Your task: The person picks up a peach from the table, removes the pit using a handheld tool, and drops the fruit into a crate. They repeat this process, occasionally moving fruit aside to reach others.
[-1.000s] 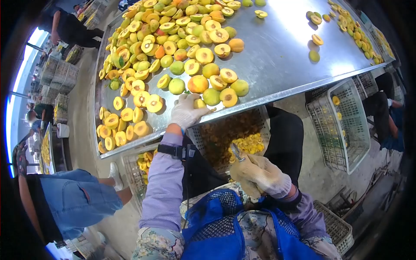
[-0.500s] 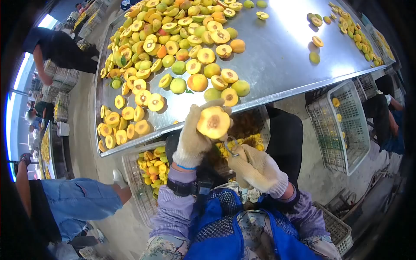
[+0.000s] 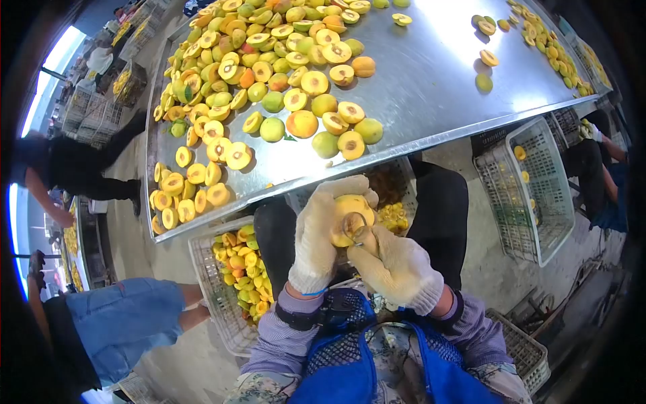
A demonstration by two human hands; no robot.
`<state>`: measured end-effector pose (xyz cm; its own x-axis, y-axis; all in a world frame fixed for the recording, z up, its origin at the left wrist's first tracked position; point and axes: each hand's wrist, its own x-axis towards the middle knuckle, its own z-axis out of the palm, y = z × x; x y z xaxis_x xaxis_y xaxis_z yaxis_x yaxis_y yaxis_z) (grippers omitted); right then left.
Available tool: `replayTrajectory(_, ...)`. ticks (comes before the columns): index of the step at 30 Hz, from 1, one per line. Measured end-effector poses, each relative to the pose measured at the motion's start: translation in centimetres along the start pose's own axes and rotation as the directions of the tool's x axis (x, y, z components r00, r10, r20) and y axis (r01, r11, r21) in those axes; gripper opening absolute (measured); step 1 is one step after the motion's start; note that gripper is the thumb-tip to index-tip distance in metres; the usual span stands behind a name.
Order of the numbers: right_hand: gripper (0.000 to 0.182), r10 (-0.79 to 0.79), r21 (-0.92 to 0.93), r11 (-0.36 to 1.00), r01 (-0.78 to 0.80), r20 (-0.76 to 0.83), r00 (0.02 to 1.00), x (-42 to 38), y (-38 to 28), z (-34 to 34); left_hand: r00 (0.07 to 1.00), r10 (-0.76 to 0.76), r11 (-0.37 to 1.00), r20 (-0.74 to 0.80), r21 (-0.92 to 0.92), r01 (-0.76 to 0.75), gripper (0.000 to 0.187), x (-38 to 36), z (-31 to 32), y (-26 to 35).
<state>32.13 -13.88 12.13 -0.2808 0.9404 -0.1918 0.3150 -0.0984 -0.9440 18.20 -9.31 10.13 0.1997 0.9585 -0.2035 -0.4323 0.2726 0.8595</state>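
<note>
In my gloved left hand (image 3: 318, 229) is a yellow peach half (image 3: 348, 205), cut face turned toward me, with the fingers wrapped round its far side. My gloved right hand (image 3: 402, 269) is closed on a looped metal pitting tool (image 3: 364, 233). The tool's ring lies against the middle of the cut face, over the pit area. Its handle is hidden inside the right glove. Both hands are above my lap, just in front of the metal table (image 3: 431, 94). Many cut peach halves (image 3: 269, 71) are heaped on the table.
A crate of peach halves (image 3: 243, 269) stands below the table by my left knee, and yellow scraps (image 3: 393, 219) lie between my knees. A grey crate (image 3: 528, 192) stands at the right. People (image 3: 74, 165) are at the left; another person (image 3: 595, 161) sits at the right.
My hands have come together, and the tool's ring has moved onto the peach half's cut face. The peach half has moved down and right, away from the table edge. A person at left has moved.
</note>
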Motion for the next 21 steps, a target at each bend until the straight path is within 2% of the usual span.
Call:
replayTrajectory(1, 0.021, -0.1, 0.093, 0.991, 0.097, 0.021, 0.995, 0.0, 0.3, 0.0, 1.0, 0.001, 1.0, 0.001, -0.003, -0.001, 0.062, -0.2, 0.2, 0.4)
replayTrajectory(2, 0.021, -0.102, 0.09, 0.991, 0.099, 0.022, 0.995, -0.1, 0.2, -0.2, 1.0, 0.022, 0.992, 0.011, 0.125, -0.023, 0.049, -0.4, 0.6, 1.2)
replayTrajectory(3, 0.019, 0.068, 0.288, 0.952, -0.106, 0.138, 0.988, -0.2, 0.2, -0.4, 0.999, 0.042, 0.966, 0.025, 0.254, -0.047, 0.036, -0.6, 0.9, 1.9)
replayTrajectory(4, 0.018, 0.206, 0.446, 0.836, -0.319, 0.283, 0.937, -0.3, 0.3, -0.6, 0.999, 0.044, 0.966, 0.026, 0.254, -0.049, 0.036, -0.7, 1.3, 2.2)
replayTrajectory(5, 0.018, 0.2, 0.443, 0.84, -0.313, 0.284, 0.938, -0.5, 0.6, -0.6, 0.997, 0.067, 0.924, 0.028, 0.376, -0.072, 0.03, -0.8, 1.6, 2.5)
replayTrajectory(6, 0.018, 0.105, 0.504, 0.838, -0.208, 0.226, 0.968, -0.7, 1.3, -0.5, 0.995, 0.098, 0.864, 0.027, 0.494, -0.099, 0.024, -0.7, 1.9, 2.8)
replayTrajectory(7, 0.018, -0.001, 0.556, 0.826, -0.097, 0.172, 0.985, -0.7, 1.7, -0.6, 0.877, 0.403, 0.626, 0.261, 0.62, -0.473, 0.022, 0.4, 1.3, 2.0)
replayTrajectory(8, 0.019, 0.093, 0.631, 0.703, -0.328, 0.375, 0.922, -0.8, 1.5, -1.8, 0.875, 0.419, 0.636, 0.244, 0.609, -0.474, 0.024, 0.3, 1.6, 1.7)
replayTrajectory(9, 0.02, 0.023, 0.608, 0.786, -0.114, 0.155, 0.988, -0.9, 1.4, -1.0, 0.916, 0.333, 0.69, 0.225, 0.604, -0.399, 0.023, 0.3, 1.8, 2.0)
replayTrajectory(10, 0.022, -0.079, 0.543, 0.834, 0.102, -0.065, 0.995, -0.8, 1.3, -0.2, 0.947, 0.246, 0.736, 0.204, 0.597, -0.32, 0.023, 0.3, 1.9, 2.3)
replayTrajectory(11, 0.025, 0.085, 0.584, 0.8, -0.136, 0.115, 0.99, -0.7, 0.4, -1.1, 0.964, 0.18, 0.796, 0.196, 0.547, -0.26, 0.023, 0.5, 1.9, 2.5)
replayTrajectory(12, 0.029, 0.243, 0.569, 0.733, -0.373, 0.294, 0.925, -0.8, -0.4, -2.3, 0.974, 0.111, 0.85, 0.197, 0.489, -0.196, 0.023, 0.8, 1.7, 2.4)
replayTrajectory(13, 0.036, 0.193, 0.497, 0.819, -0.286, 0.231, 0.954, -0.8, -0.4, -2.3, 0.915, 0.298, 0.754, 0.273, 0.52, -0.401, 0.022, 1.1, 1.7, 2.3)
replayTrajectory(14, 0.037, 0.161, 0.695, 0.615, -0.373, 0.352, 0.922, -1.1, 1.6, -2.2, 0.924, 0.297, 0.74, 0.242, 0.553, -0.383, 0.021, 0.6, 2.1, 2.2)
replayTrajectory(16, 0.038, 0.13, 0.781, 0.516, -0.352, 0.335, 0.933, -1.9, 2.1, -2.0, 0.896, 0.336, 0.626, 0.29, 0.642, -0.442, 0.021, 0.3, 2.5, 2.7)
replayTrajectory(17, 0.038, 0.126, 0.775, 0.519, -0.359, 0.346, 0.93, -2.2, 2.6, -1.3, 0.897, 0.343, 0.624, 0.28, 0.646, -0.44, 0.021, 0.4, 2.3, 2.9)
replayTrajectory(19, 0.039, 0.186, 0.732, 0.675, -0.098, -0.04, 0.982, -2.4, 3.1, 0.4, 0.943, 0.075, 0.863, 0.323, 0.453, -0.224, 0.023, 1.0, 1.7, 3.3)
replayTrajectory(20, 0.039, 0.195, 0.731, 0.675, -0.103, -0.042, 0.98, -2.5, 2.8, 0.4, 0.943, 0.069, 0.867, 0.324, 0.448, -0.218, 0.023, 1.1, 1.5, 3.4)
replayTrajectory(21, 0.033, 0.058, 0.576, 0.817, -0.021, -0.045, 0.997, -2.3, 1.5, -0.1, 0.954, 0.029, 0.931, 0.3, 0.34, -0.135, 0.024, 1.1, 1.4, 3.4)
